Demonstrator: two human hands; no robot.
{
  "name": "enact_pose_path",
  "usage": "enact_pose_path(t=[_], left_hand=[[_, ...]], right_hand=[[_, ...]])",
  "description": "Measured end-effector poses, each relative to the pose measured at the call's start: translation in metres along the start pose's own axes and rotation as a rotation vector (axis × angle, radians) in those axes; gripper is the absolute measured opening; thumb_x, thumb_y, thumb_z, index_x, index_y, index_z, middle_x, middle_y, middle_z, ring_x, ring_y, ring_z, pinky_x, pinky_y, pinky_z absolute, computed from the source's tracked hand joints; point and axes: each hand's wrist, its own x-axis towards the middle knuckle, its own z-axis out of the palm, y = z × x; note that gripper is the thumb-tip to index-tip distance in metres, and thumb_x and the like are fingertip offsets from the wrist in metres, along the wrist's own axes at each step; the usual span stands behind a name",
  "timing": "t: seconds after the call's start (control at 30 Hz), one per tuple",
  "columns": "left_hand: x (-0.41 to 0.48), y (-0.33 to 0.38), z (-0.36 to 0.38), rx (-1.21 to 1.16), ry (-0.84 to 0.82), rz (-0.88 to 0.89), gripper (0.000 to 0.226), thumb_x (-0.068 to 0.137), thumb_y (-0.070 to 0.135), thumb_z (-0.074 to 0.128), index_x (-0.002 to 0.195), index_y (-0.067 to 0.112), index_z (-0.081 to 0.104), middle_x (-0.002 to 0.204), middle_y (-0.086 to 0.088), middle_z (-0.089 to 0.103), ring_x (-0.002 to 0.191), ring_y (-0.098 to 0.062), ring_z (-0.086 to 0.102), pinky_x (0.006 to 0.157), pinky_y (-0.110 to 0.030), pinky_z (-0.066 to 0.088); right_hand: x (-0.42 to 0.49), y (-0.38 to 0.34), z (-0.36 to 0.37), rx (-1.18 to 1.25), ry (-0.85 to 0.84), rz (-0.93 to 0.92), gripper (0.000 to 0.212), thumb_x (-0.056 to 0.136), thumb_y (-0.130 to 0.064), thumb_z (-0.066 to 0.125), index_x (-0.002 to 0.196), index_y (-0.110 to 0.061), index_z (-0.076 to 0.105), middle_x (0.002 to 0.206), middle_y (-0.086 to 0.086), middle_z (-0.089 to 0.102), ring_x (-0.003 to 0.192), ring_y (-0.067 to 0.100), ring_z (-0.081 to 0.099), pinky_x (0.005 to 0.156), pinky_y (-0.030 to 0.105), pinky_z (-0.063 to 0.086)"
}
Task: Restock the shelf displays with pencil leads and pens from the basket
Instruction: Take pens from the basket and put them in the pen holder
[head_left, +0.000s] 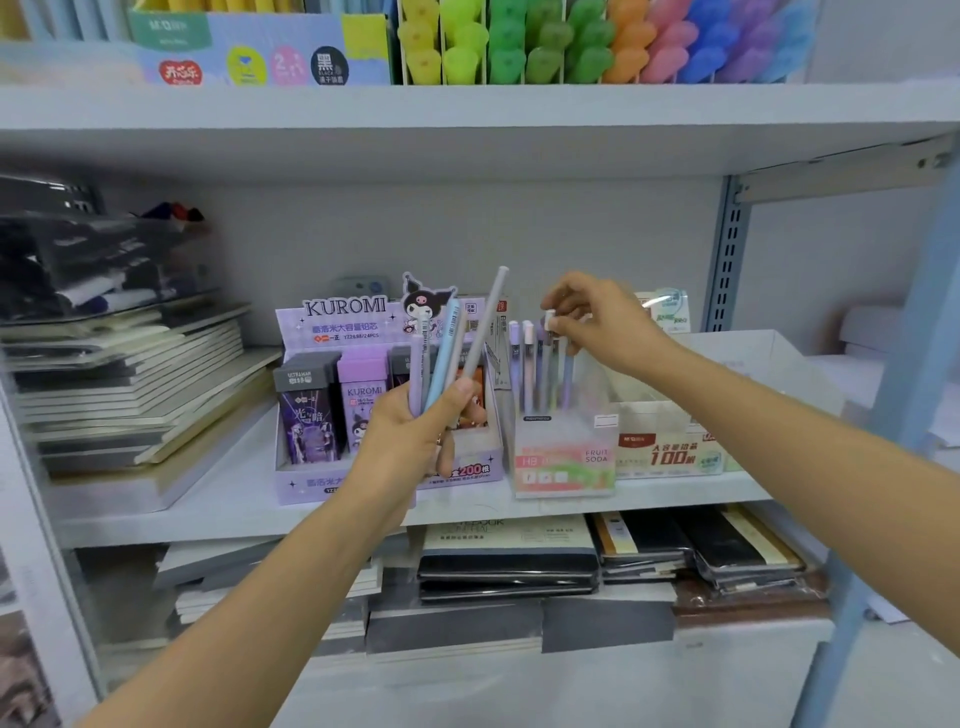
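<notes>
My left hand grips a fanned bunch of pens in grey, pale blue and lilac, held upright in front of the purple Kuromi lead display box. My right hand pinches the white top of one pen that stands in the clear Fruit Soda pen holder on the middle shelf. Several other pastel pens stand in that holder. Lead boxes fill the Kuromi display. No basket is in view.
A white lead display box marked 100 sits right of the holder. Stacked notebooks lie at the left of the shelf. Bright highlighters fill the upper shelf. More notebooks lie below. A metal upright stands at right.
</notes>
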Motion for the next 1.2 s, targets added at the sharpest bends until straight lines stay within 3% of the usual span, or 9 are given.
enact_pose_path(t=[0.13, 0.2, 0.3, 0.37, 0.43, 0.67, 0.77, 0.87, 1.2], left_hand=[[-0.004, 0.003, 0.001, 0.005, 0.006, -0.002, 0.021, 0.091, 0.031, 0.064, 0.095, 0.01, 0.069, 0.076, -0.004, 0.073, 0.032, -0.01, 0.038, 0.035, -0.015, 0.033], [-0.007, 0.005, 0.001, 0.009, -0.001, -0.004, 0.023, 0.09, 0.03, 0.064, 0.095, 0.008, 0.069, 0.074, -0.003, 0.072, 0.031, -0.009, 0.038, 0.035, -0.015, 0.031], [-0.012, 0.008, 0.002, 0.028, -0.02, -0.013, 0.035, 0.086, 0.036, 0.066, 0.092, 0.002, 0.07, 0.067, 0.0, 0.07, 0.031, -0.009, 0.038, 0.035, -0.015, 0.03], [-0.014, 0.009, 0.003, 0.045, -0.035, -0.015, 0.037, 0.084, 0.04, 0.066, 0.087, 0.003, 0.072, 0.068, -0.001, 0.069, 0.032, -0.01, 0.038, 0.035, -0.016, 0.028], [-0.016, 0.011, 0.004, 0.055, -0.056, -0.016, 0.029, 0.089, 0.037, 0.063, 0.089, 0.011, 0.073, 0.074, 0.0, 0.071, 0.033, -0.01, 0.038, 0.035, -0.018, 0.027], [-0.026, 0.019, 0.007, 0.02, -0.033, -0.027, 0.023, 0.09, 0.036, 0.064, 0.097, 0.015, 0.071, 0.083, -0.005, 0.075, 0.033, -0.008, 0.037, 0.035, -0.018, 0.026], [-0.028, 0.023, 0.005, 0.031, -0.009, -0.031, 0.024, 0.09, 0.033, 0.066, 0.094, 0.011, 0.072, 0.072, -0.001, 0.074, 0.033, -0.007, 0.037, 0.035, -0.017, 0.027], [-0.031, 0.024, 0.009, 0.059, -0.029, -0.04, 0.022, 0.091, 0.035, 0.064, 0.091, 0.015, 0.073, 0.079, -0.002, 0.075, 0.033, -0.007, 0.037, 0.036, -0.016, 0.026], [-0.025, 0.023, 0.011, 0.045, 0.048, -0.054, 0.023, 0.09, 0.033, 0.066, 0.098, 0.012, 0.073, 0.077, -0.002, 0.074, 0.033, -0.007, 0.039, 0.035, -0.016, 0.026]], right_hand=[[-0.003, -0.004, 0.007, -0.166, 0.007, -0.001, 0.014, 0.09, -0.011, 0.067, 0.103, -0.008, 0.072, 0.089, 0.0, 0.068, 0.075, 0.008, 0.058, 0.071, 0.017, 0.044], [-0.005, -0.009, 0.006, -0.17, 0.032, 0.011, 0.017, 0.093, -0.017, 0.063, 0.105, -0.009, 0.072, 0.085, -0.005, 0.064, 0.073, 0.004, 0.055, 0.068, 0.015, 0.041], [-0.011, -0.023, -0.001, 0.239, 0.086, 0.101, 0.026, 0.098, -0.025, 0.055, 0.114, -0.007, 0.065, 0.087, -0.004, 0.064, 0.068, 0.007, 0.058, 0.059, 0.019, 0.045], [-0.019, -0.033, -0.007, 0.632, 0.014, 0.116, 0.029, 0.099, -0.024, 0.052, 0.119, -0.004, 0.061, 0.092, 0.004, 0.068, 0.069, 0.012, 0.063, 0.054, 0.022, 0.049], [-0.027, -0.042, -0.009, 0.794, -0.079, 0.085, 0.027, 0.099, -0.02, 0.053, 0.118, -0.003, 0.062, 0.094, 0.009, 0.07, 0.073, 0.015, 0.066, 0.058, 0.021, 0.052], [-0.038, -0.058, -0.017, 0.867, -0.076, 0.086, 0.014, 0.095, -0.011, 0.057, 0.099, 0.001, 0.063, 0.084, 0.01, 0.069, 0.07, 0.015, 0.067, 0.063, 0.02, 0.056], [-0.039, -0.06, -0.021, 0.909, -0.045, 0.121, 0.014, 0.094, -0.011, 0.06, 0.102, 0.0, 0.061, 0.083, 0.01, 0.071, 0.069, 0.017, 0.068, 0.064, 0.022, 0.057], [-0.042, -0.06, -0.02, 0.91, -0.058, 0.113, 0.019, 0.093, -0.008, 0.06, 0.112, -0.004, 0.061, 0.087, 0.009, 0.071, 0.071, 0.016, 0.069, 0.067, 0.023, 0.058], [-0.034, -0.041, -0.054, 0.867, 0.027, 0.154, 0.008, 0.095, -0.008, 0.056, 0.097, -0.004, 0.062, 0.089, 0.011, 0.067, 0.074, 0.015, 0.068, 0.072, 0.021, 0.057]])
